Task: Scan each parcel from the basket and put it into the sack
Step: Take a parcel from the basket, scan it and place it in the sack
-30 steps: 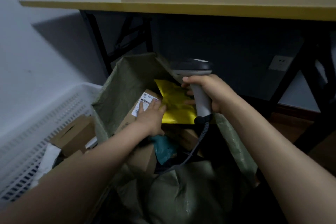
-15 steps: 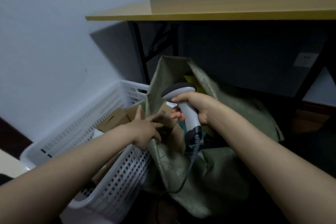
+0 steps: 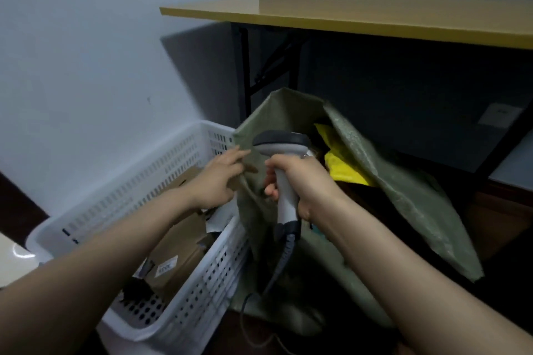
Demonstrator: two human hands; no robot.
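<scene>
Left hand (image 3: 220, 179) over white basket (image 3: 196, 294), fingers straight, empty. Right hand (image 3: 302, 181) wrapped round scanner (image 3: 284, 147). Cardboard parcels (image 3: 178, 239) lay in basket beside green sack (image 3: 403, 187): likely stiff, light; grip across edges.

View count: one, head-worn, wide-angle.
Position: at head height, above and behind the hands.
Direction: forward and down, toward basket (image 3: 202, 291) at left and sack (image 3: 403, 196) at right.
Range: close; left hand (image 3: 219, 181) and right hand (image 3: 305, 179) with scanner (image 3: 284, 147) near frame centre, forearms entering from the bottom corners.
Upper field: table (image 3: 375, 14) edge and wall (image 3: 86, 66).
</scene>
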